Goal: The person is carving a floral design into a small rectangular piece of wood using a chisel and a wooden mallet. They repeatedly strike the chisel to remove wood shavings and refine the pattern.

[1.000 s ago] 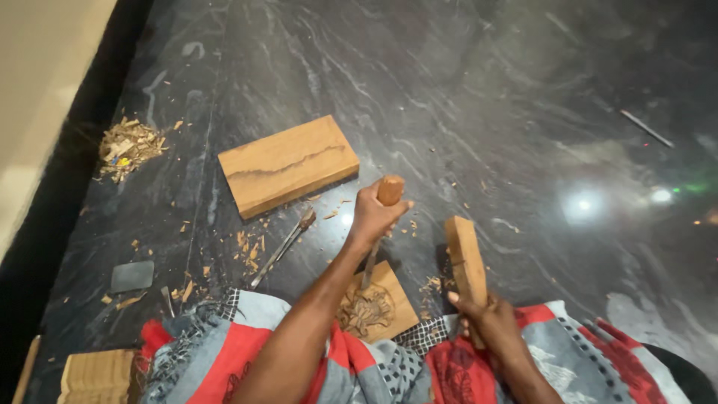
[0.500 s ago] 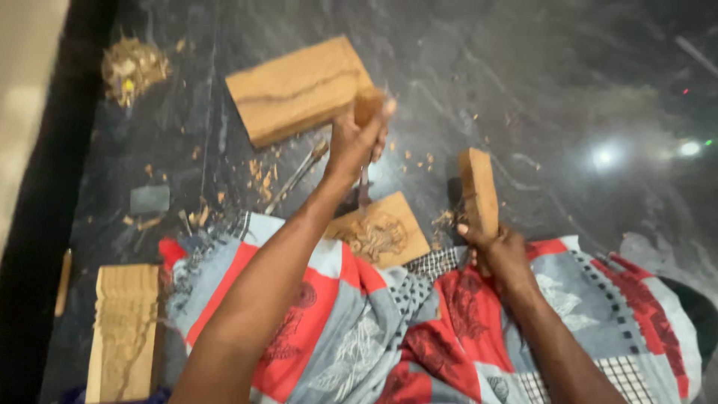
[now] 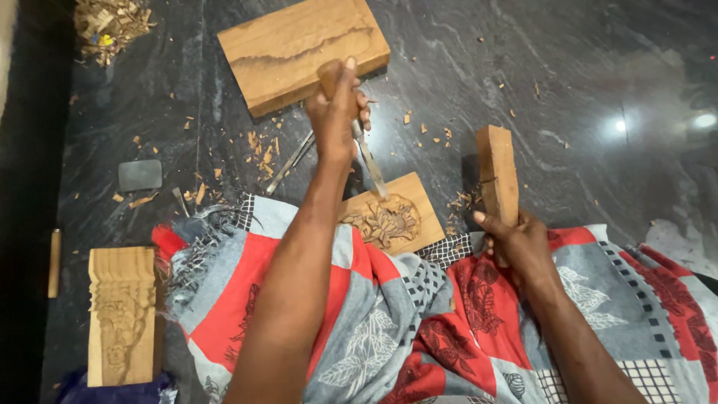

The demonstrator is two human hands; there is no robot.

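Gripping: left hand (image 3: 336, 112) closes round a chisel (image 3: 364, 146) by its wooden handle, blade tip slanted down onto the small carved panel (image 3: 389, 221) that rests against the patterned cloth (image 3: 299, 299) at the lap, so the edge meets the flower relief.
Mallet: right hand (image 3: 520, 247) wraps shut round the base of an upright wooden block (image 3: 497, 172), just right of the panel, ready as a striker.
Around: plain plank (image 3: 303, 49) lies beyond the chisel; chips scatter on the dark stone floor (image 3: 561, 67).
Change: view has tilted down since half a second ago; both holds are unchanged.
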